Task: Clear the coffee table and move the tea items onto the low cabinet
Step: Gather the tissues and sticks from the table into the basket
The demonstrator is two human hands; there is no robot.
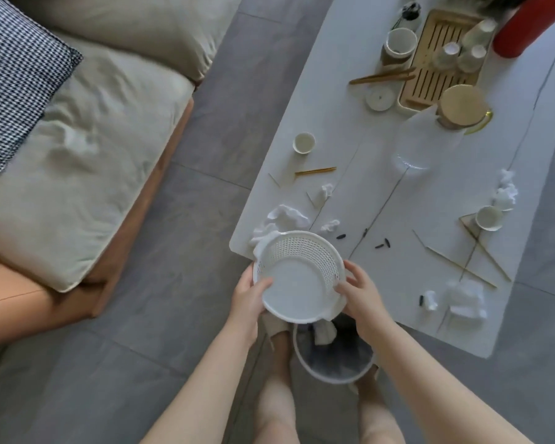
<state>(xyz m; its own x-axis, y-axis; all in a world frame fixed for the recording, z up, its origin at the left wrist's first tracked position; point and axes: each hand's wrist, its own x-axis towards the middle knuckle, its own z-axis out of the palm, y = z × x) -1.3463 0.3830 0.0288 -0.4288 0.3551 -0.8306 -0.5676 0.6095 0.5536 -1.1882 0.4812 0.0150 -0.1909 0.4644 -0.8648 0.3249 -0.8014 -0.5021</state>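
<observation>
Now two hands, left hand (249,299) and right hand (361,294), hold one basket (298,277).

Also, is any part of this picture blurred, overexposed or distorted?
Head view: the glass jug washes out against the bright coffee table; the far tea tray and cups are soft; wide-angle distortion bends the table edges; the basket is fairly sharp.

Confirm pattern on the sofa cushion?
Black-and-white houndstooth check on the cushion, clearest in the head view.
</observation>
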